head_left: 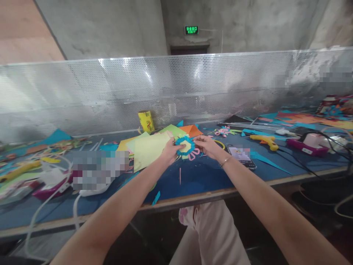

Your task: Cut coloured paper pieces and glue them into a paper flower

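The paper flower (186,148), a blue fringed ring about a pale yellow centre with pink loops (194,154) at its lower right, sits between your two hands, above the blue tabletop (171,189). Your left hand (169,151) holds it by the left side, the thumb laid flat across the front toward the centre and the fingers mostly hidden behind. Your right hand (209,146) meets the opposite rim in a narrow pinch of thumb and forefinger, the knuckles bent and the back of the hand turned upward. Both forearms reach forward and converge, the left slanting in to the right, the right slanting in to the left; a thin bracelet (226,160) circles your right wrist.

Just left of and partly behind your left hand lies a pale yellow sheet (149,151); beyond the flower are green paper (168,129) and orange paper (192,130). A yellow packet (146,121) stands beyond your left hand. Near your right wrist, on its right, lies a phone (241,156), with a yellow glue gun (266,142) farther right. Below the flower, between your forearms, rests a pink strip (180,176).
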{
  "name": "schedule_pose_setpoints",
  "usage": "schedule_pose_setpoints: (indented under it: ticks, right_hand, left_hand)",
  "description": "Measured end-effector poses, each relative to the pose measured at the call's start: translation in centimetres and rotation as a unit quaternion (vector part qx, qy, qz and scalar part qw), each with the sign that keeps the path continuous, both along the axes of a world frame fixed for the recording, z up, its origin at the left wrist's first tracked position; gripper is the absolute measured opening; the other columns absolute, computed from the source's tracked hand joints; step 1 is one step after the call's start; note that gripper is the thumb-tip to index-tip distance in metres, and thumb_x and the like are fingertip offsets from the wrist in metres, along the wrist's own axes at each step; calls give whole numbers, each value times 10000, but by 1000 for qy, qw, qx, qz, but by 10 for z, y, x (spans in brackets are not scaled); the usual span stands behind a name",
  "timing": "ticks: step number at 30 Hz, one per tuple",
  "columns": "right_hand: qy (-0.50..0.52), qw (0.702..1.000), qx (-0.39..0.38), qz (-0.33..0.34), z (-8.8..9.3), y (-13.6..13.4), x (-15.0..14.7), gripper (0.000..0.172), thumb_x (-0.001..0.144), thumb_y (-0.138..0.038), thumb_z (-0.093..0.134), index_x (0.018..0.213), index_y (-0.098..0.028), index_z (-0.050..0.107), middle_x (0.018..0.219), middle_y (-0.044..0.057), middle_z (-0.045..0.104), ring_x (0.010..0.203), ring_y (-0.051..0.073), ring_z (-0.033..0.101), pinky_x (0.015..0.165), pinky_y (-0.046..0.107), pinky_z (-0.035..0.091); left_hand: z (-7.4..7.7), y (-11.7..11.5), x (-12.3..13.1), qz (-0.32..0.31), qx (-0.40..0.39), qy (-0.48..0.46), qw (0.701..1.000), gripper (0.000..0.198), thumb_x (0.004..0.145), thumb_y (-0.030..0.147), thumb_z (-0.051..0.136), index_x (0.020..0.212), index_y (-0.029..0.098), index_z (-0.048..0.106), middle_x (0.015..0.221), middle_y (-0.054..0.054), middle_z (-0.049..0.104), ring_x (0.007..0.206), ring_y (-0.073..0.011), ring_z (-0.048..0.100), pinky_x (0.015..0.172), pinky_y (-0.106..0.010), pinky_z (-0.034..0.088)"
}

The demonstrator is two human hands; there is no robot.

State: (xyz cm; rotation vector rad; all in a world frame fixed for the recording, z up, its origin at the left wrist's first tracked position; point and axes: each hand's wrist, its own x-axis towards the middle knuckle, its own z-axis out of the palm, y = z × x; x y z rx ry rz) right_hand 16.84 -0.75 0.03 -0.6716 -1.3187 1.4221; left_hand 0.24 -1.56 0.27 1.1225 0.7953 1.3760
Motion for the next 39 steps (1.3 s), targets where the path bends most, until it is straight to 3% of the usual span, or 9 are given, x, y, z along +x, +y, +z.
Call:
schedule_pose_setpoints:
  ticks: [15,24,31,39]
  right_hand:
    - [-10,1000,-6,-10,-3,2,-1,239,560,-249,723,732,-174,574,634,-44,555,539,50,514,520,197,415]
    - [4,1000,-30,-4,-5,6,1,193,603,-213,689,751,-175,572,688,-15,598,603,77,559,563,212,433]
    - [-13,999,-27,-37,-4,8,4,190,607,-223,694,736,-174,563,677,-3,595,603,88,569,611,244,470]
    - [-31,999,1,-24,-2,4,3,221,602,-260,697,769,-169,586,719,10,600,633,91,557,634,257,466]
  left_hand:
    - [5,-5,2,1,-1,7,1000,426,467,52,710,839,152,528,761,-11,641,691,-150,616,699,-326,505]
    - [3,0,0,-1,2,8,1000,466,444,54,717,861,149,530,770,-22,645,698,-172,621,685,-351,512]
    - [2,5,-2,5,7,-2,1000,505,433,23,718,881,154,525,747,-7,648,713,-172,627,731,-368,501]
    - [6,-1,-2,-27,-5,2,1000,412,466,57,727,846,127,585,776,-47,668,734,-196,635,752,-366,498]
